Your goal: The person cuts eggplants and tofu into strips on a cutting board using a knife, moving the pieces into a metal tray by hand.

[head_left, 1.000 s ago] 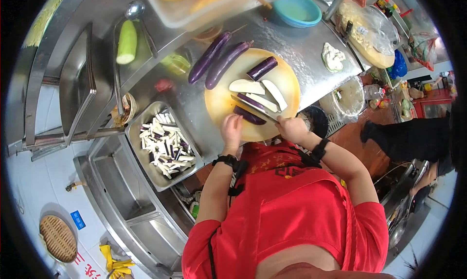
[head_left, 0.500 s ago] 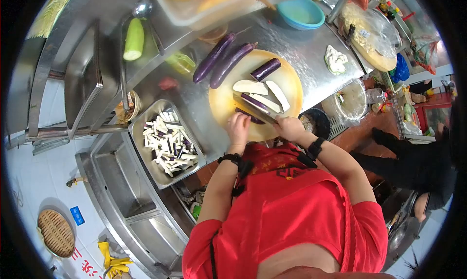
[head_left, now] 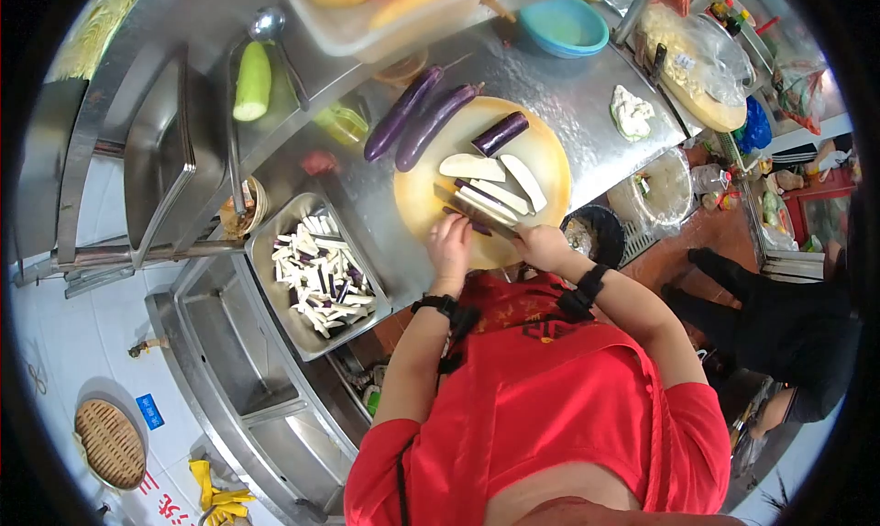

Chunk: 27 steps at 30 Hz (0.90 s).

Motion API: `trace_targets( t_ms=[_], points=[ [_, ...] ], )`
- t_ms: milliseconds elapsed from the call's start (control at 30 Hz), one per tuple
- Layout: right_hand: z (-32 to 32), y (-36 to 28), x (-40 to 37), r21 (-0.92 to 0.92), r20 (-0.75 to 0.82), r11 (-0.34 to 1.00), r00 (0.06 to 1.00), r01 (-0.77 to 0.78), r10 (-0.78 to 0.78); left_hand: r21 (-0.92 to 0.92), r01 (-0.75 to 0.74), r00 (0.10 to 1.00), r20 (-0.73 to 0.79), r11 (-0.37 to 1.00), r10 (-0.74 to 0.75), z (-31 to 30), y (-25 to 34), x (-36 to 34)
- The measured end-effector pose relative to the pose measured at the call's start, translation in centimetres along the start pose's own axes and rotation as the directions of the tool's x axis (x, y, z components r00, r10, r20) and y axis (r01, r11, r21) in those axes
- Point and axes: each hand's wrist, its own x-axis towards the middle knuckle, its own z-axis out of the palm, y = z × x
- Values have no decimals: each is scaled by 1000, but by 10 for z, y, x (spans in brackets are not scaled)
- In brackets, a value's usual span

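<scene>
My right hand (head_left: pixel 543 247) is closed on the handle of a knife (head_left: pixel 475 211), its blade lying across the near part of a round yellowish cutting board (head_left: pixel 417 205). The fingers of my left hand (head_left: pixel 449 243) are bent and press on a purple-skinned eggplant piece (head_left: pixel 478 227) beside the blade, partly hidden by the fingers. Just beyond the knife lie cut eggplant slices (head_left: pixel 472 166) with white flesh. A short unpeeled eggplant chunk (head_left: pixel 500 133) rests toward the back of the board. Two whole eggplants (head_left: pixel 438 127) lie at its left edge.
At left stands a steel tray (head_left: pixel 312 352) with many eggplant strips, above a sink (head_left: pixel 229 343). A blue bowl (head_left: pixel 564 26) and a white cloth (head_left: pixel 632 113) are on the counter. A peeled green gourd (head_left: pixel 253 81) lies on the shelf. Another person (head_left: pixel 779 324) is at right.
The knife blade has shifted a little, and a pale strip now shows more fully on its far side. Both hands stay in nearly the same place. The person at right has moved slightly.
</scene>
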Motion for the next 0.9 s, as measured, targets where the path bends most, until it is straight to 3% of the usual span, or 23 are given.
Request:
trace_targets(
  t_ms=[133, 200, 267, 333, 367, 433, 467, 533, 567, 667, 733, 800, 900],
  points=[
    [-23, 6, -17, 25, -102, 992, 987, -120, 122, -73, 21, 996, -84, 997, -27, -8, -15, 12],
    [-31, 13, -21, -26, -61, 998, 996, -61, 59, 30, 63, 978, -199, 998, -56, -19, -29, 38],
    [-30, 15, -27, -38, -102, 999, 995, 0, -4, 37, 71, 981, -184, 997, -63, -37, -29, 77],
    [-29, 10, -30, -87, -59, 991, 993, 97, -102, -36, 30, 996, 81, 999, -27, -40, -31, 112],
    [-24, 10, -30, -119, -33, 985, 991, 127, -132, -39, 19, 996, 84, 999, -16, -34, -30, 123],
    [-14, 10, -29, -132, -23, 976, 984, 172, -177, -40, -14, 880, 474, 999, 31, -23, -26, 140],
    [-8, 11, -29, -143, -5, 964, 974, 225, -228, -45, -24, 877, 478, 999, 43, -15, -27, 144],
    [-5, 8, -28, -174, -4, 965, 980, 195, -199, 20, -166, 803, 584, 986, 124, -1, -24, 148],
    [-5, 7, -29, -161, -6, 972, 984, 174, -178, 93, -194, 755, 649, 977, 89, 5, -25, 150],
    [-16, -2, -37, -114, -11, 984, 990, 137, -139, 203, -186, 762, 647, 961, 10, 7, -15, 149],
    [-19, -3, -42, -84, -11, 988, 991, 132, -133, 201, -203, 787, 615, 958, 38, 10, -25, 149],
    [-20, -2, -44, -52, 59, 990, 990, 133, -130, 87, -100, 759, 650, 991, 20, 4, -34, 155],
    [-13, 9, -44, -75, 77, 988, 988, 138, -132, 38, -110, 838, 540, 993, 72, -23, -39, 151]
  ],
)
